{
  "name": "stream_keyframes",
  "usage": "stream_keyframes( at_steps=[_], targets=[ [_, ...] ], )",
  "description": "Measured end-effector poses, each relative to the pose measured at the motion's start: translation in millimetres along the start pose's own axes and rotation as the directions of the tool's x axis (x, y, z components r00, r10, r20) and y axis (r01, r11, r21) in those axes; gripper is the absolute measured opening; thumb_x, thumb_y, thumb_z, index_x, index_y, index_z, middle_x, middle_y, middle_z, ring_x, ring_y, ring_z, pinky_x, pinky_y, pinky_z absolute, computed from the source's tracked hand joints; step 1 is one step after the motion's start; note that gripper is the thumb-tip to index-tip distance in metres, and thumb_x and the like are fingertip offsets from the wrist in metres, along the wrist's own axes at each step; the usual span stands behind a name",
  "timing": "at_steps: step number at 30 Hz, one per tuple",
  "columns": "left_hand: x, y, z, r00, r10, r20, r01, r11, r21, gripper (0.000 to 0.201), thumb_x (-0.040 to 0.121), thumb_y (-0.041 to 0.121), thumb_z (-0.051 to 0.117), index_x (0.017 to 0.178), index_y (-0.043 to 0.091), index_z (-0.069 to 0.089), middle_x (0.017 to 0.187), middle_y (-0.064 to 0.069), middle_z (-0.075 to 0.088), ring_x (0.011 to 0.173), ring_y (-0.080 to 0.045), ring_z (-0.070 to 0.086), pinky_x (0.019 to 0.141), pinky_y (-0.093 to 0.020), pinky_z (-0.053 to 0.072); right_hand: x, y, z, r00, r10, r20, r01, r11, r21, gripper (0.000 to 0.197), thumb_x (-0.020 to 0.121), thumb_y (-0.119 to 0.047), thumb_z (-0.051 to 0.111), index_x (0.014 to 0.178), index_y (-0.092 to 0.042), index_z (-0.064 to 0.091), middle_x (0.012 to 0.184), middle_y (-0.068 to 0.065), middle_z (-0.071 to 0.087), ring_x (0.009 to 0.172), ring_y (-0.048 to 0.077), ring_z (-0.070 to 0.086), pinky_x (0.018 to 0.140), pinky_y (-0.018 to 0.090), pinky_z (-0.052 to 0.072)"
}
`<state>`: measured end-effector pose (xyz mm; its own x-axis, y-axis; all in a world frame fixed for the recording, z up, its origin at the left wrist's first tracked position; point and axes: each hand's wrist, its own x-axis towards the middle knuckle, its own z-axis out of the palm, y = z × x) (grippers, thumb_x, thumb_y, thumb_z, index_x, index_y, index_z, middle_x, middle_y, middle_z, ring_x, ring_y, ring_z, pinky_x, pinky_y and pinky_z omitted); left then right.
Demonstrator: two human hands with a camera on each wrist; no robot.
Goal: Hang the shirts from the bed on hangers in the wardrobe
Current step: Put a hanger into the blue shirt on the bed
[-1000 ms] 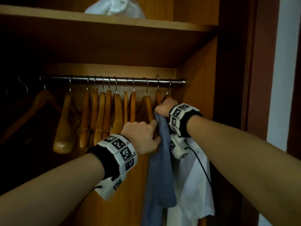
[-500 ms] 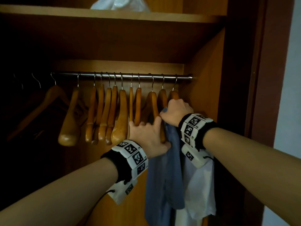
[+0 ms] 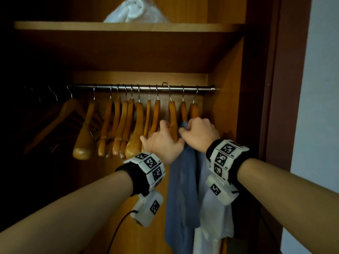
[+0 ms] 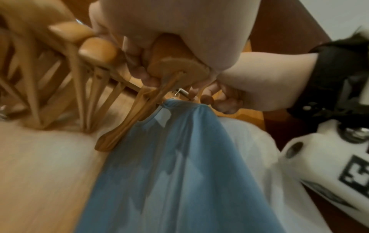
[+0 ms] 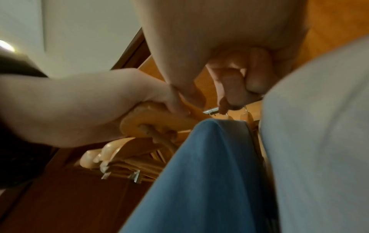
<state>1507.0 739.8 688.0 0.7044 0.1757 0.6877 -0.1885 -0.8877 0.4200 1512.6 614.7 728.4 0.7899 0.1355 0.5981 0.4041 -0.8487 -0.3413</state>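
- Head view: I can't read the far left of the wardrobe (image 3: 231, 110); the hangers there sink into the dark, and both shirts are cut off at the bottom edge.
- Left hand (image 3: 163, 143) has its fingers curled round a wooden hanger (image 3: 172, 121) whose hook sits raised above the rail (image 3: 143, 87).
- Right hand (image 3: 199, 133) pinches the top of the blue shirt (image 3: 181, 195), just beside that hanger; the wrist views are blurred.
- White shirt (image 3: 214, 217) hangs behind the blue one, its hanger covered by my right hand.
- Since half a second ago, the gripped hanger has risen, hook now clear of the rail; my hands sit closer together.
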Motion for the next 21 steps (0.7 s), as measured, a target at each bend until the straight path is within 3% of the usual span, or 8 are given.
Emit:
stream_keyframes(
  at_steps=[3,5,7,10,14,17,19,21],
  targets=[
    [-2.0,-1.3,-11.6,0.999,0.048,-0.020,-0.048,0.998,0.031,0.046,0.084,0.052,0.048,0.119,0.024,0.038,0.078,0.006,0.065,0.090,-0.024,0.063,0.100,-0.050,0.027,-6.2,-5.8,0.3,1.000,0.023,0.011,-0.025,0.994,0.105,0.032,0.097,-0.041,0.050,0.076,-0.020,0.063,0.078,0.001,0.061,0.069,0.018,0.057,0.056,0.026,0.038],
    [-6.0,-1.6,-21.3,0.995,0.091,-0.048,-0.090,0.996,0.024,0.047,0.084,0.052,0.048,0.120,0.025,0.037,0.078,0.006,0.064,0.092,-0.023,0.062,0.100,-0.049,0.025,-7.8,-10.0,1.2,0.998,0.048,0.040,-0.055,0.979,0.196,0.039,0.098,-0.047,0.046,0.081,-0.020,0.067,0.083,0.002,0.065,0.078,0.022,0.063,0.067,0.031,0.048],
    [-15.8,-2.2,-33.9,0.988,0.143,-0.056,-0.142,0.990,0.024,0.050,0.082,0.052,0.049,0.122,0.026,0.036,0.081,0.007,0.063,0.095,-0.023,0.061,0.099,-0.048,0.026,-12.5,-20.2,-1.7,0.994,0.087,0.061,-0.101,0.952,0.289,0.047,0.097,-0.056,0.042,0.085,-0.020,0.070,0.085,0.003,0.069,0.082,0.023,0.067,0.077,0.037,0.055],
    [-40.6,-1.4,-52.5,0.974,0.223,-0.041,-0.222,0.975,0.030,0.060,0.080,0.054,0.049,0.130,0.024,0.034,0.094,0.002,0.065,0.100,-0.024,0.060,0.096,-0.046,0.034,-19.8,-43.8,-10.2,0.980,0.161,0.113,-0.193,0.902,0.386,0.051,0.094,-0.064,0.043,0.091,-0.022,0.071,0.085,0.002,0.071,0.081,0.021,0.069,0.076,0.037,0.057],
    [-70.9,-6.8,-74.6,0.964,0.266,0.002,-0.266,0.963,-0.045,0.066,0.081,0.051,0.051,0.135,0.019,0.031,0.109,-0.005,0.064,0.104,-0.028,0.058,0.092,-0.044,0.045,-39.1,-75.5,-17.0,0.941,0.245,0.234,-0.337,0.751,0.568,0.024,0.097,-0.040,0.060,0.090,-0.017,0.062,0.084,0.004,0.067,0.083,0.021,0.067,0.070,0.031,0.053],
    [-92.8,-23.2,-94.4,0.944,0.328,0.046,-0.323,0.942,-0.090,0.065,0.082,0.053,0.053,0.133,0.021,0.029,0.108,-0.003,0.062,0.102,-0.025,0.057,0.086,-0.040,0.047,-61.4,-95.5,-13.7,0.911,0.294,0.291,-0.413,0.670,0.617,0.008,0.099,-0.017,0.057,0.096,-0.010,0.058,0.085,0.008,0.063,0.076,0.020,0.063,0.062,0.030,0.051],
    [-106.7,-37.9,-109.1,0.913,0.391,0.117,-0.377,0.918,-0.127,0.065,0.083,0.061,0.048,0.134,0.024,0.029,0.101,0.001,0.060,0.097,-0.022,0.057,0.082,-0.036,0.046,-76.4,-105.3,-7.8,0.895,0.302,0.329,-0.446,0.613,0.652,0.018,0.098,-0.010,0.053,0.115,-0.005,0.059,0.092,0.014,0.067,0.083,0.028,0.067,0.073,0.039,0.057],
    [-118.9,-55.2,-123.3,0.881,0.452,0.137,-0.426,0.886,-0.181,0.057,0.085,0.070,0.034,0.128,0.032,0.036,0.088,0.006,0.061,0.085,-0.020,0.061,0.078,-0.035,0.048,-98.6,-115.8,-3.2,0.898,0.298,0.324,-0.440,0.629,0.641,0.028,0.095,-0.005,0.053,0.122,-0.012,0.053,0.106,0.022,0.068,0.098,0.037,0.068,0.089,0.048,0.057]
  ],
)
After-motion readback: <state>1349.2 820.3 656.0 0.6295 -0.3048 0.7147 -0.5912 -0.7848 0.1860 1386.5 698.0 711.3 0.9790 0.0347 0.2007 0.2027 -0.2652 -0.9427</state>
